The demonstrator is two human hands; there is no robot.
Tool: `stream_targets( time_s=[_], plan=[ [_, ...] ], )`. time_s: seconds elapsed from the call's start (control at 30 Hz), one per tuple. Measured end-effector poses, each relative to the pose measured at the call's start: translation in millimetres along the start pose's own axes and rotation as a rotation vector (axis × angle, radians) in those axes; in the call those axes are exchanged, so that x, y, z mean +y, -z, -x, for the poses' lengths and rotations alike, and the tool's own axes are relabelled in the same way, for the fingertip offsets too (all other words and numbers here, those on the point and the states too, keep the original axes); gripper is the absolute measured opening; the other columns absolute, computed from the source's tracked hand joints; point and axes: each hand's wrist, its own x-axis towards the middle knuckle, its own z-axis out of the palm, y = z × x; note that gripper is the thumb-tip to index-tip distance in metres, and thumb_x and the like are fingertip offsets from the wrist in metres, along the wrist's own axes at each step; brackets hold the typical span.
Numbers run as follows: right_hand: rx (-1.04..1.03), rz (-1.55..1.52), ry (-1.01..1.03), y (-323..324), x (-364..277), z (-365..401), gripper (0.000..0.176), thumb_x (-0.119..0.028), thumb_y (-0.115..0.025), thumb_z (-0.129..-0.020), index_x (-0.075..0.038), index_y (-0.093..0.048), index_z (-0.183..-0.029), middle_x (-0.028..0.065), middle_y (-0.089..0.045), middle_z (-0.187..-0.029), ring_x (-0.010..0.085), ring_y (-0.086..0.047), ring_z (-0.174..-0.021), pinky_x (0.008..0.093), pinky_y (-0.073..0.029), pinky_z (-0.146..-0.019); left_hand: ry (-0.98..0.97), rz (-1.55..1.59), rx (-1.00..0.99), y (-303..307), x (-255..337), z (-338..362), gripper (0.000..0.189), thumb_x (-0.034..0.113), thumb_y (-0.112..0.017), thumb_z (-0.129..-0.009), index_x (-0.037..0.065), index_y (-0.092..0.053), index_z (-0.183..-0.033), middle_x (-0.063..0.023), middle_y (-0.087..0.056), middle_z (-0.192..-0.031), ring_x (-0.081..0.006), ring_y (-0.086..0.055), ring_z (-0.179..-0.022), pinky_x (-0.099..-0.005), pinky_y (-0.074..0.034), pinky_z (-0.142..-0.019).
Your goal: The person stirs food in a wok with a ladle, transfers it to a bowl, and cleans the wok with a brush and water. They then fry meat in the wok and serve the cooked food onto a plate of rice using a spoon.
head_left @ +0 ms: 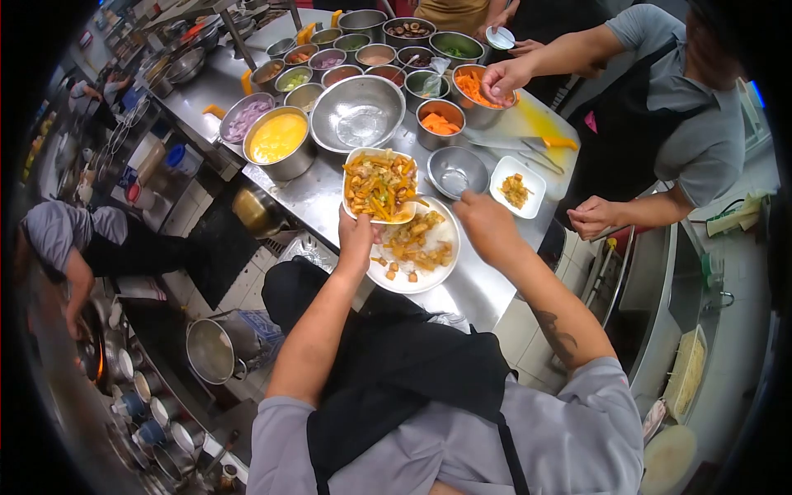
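My left hand [358,238] grips a white square bowl [403,214] heaped with yellow-orange stir-fried pieces. The bowl is tilted over the upper left of a round white plate [414,288]. White rice and a similar brown-yellow topping [422,243] lie on that plate. Just right of the plate is my right hand [488,223], its fingers curled closed; what they hold, if anything, is hidden. A small metal bowl [458,172] stands beyond this hand, and a white square dish [536,200] with a little food stands to its right.
Several metal containers [337,76] of chopped ingredients, a large metal bowl [358,114] and a pot of yellow liquid [279,142] stand farther back. A yellow-handled knife [558,143] rests on a cutting board. A co-worker's hand [505,81] reaches over the shredded carrots at right.
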Motion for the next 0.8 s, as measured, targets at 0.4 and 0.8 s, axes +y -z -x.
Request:
stream_targets(
  time_s=[0.4,0.8],
  plan=[
    [-0.079,-0.062,0.023,-4.1,-4.9,18.1,0.008,-0.007,-0.048,-0.078,-0.001,-0.053,-0.077,0.0161,-0.054,-0.081,0.0352,-0.056,-0.077,0.0441,-0.046,-0.066,-0.005,0.025,-0.006,-2.5,0.0,-1.8,0.044,0.0,-0.036,-0.081,0.003,-0.035,-0.124,-0.0101,-0.058,-0.086,-0.009,-0.05,-0.054,-0.0198,-0.038,-0.041],
    [0.03,-0.058,-0.07,-0.3,-5.3,18.1,0.004,-0.003,-0.051,-0.075,-0.002,-0.054,-0.077,0.0144,-0.054,-0.081,0.033,-0.057,-0.078,0.0427,-0.048,-0.064,0.0,-0.009,-0.038,-5.9,14.5,14.1,0.035,0.007,-0.041,-0.084,0.003,-0.041,-0.119,-0.0056,-0.057,-0.084,-0.0057,-0.047,-0.056,-0.0197,-0.04,-0.043]
  ],
)
